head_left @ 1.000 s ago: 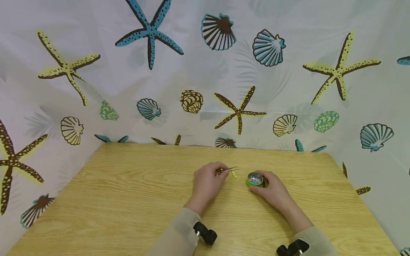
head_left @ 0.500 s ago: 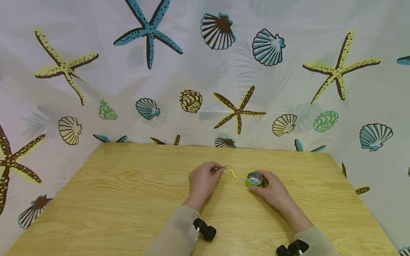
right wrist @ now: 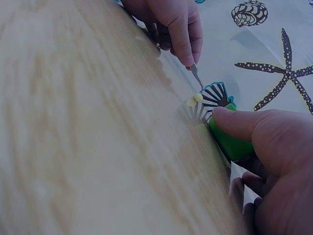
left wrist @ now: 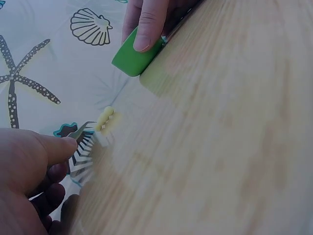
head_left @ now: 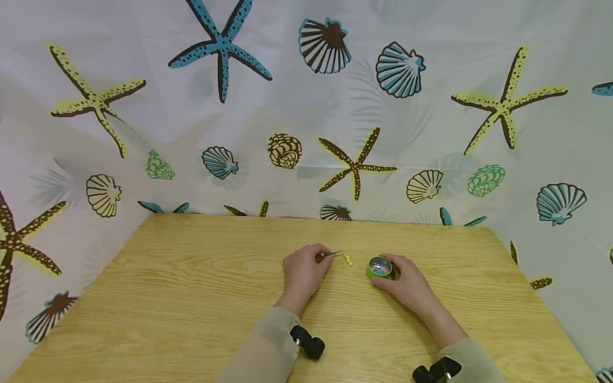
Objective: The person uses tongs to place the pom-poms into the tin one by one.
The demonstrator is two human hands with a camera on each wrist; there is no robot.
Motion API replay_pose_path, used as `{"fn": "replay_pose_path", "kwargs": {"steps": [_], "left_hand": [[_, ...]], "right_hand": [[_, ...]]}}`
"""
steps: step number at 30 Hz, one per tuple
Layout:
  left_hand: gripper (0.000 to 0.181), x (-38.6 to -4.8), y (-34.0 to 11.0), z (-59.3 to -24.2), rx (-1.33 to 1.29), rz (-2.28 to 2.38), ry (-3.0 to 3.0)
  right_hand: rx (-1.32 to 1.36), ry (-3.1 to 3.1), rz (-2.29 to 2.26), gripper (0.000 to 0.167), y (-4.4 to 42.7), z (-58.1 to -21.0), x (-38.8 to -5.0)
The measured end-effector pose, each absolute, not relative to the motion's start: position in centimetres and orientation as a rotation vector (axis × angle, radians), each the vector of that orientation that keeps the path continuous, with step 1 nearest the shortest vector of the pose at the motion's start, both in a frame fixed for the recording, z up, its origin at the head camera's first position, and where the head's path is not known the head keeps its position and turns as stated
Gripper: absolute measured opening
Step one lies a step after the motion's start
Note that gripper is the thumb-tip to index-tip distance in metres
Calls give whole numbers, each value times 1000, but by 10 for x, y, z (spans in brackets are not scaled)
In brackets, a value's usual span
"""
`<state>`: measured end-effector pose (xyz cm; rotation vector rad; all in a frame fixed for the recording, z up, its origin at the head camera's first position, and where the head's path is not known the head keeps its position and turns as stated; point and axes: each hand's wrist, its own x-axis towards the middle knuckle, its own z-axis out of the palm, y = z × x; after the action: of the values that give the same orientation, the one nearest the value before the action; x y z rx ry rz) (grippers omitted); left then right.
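Note:
My left hand pinches a pair of thin metal tweezers between thumb and fingers, pointing right. Their curved tips are at the far end of a short row of small yellow beads on the table; whether they touch cannot be made out. In the left wrist view the tweezers reach close to the beads. Right of the beads, my right hand grips a small round green tin from its right side. Small pink and blue pieces lie inside the tin, which stands upright on the table.
The wooden table stretches around both hands. Behind it and at both sides hangs a white cloth printed with starfish and shells. Black camera mounts sit on both wrists.
The left hand has drawn back a little to the left, taking the tweezer tips from above the beads to their far end; lately the tips dipped slightly. The right hand still holds the tin in place.

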<state>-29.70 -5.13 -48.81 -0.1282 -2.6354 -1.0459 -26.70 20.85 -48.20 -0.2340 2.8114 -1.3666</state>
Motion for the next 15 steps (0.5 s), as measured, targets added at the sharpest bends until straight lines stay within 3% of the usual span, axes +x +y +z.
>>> {"fn": "replay_pose_path", "kwargs": {"steps": [15], "left_hand": [[6, -294, -52, -487, -151, -1021, -2643]], "right_hand": [[-231, 2802, -1366, 70, 209, -482, -267]]}}
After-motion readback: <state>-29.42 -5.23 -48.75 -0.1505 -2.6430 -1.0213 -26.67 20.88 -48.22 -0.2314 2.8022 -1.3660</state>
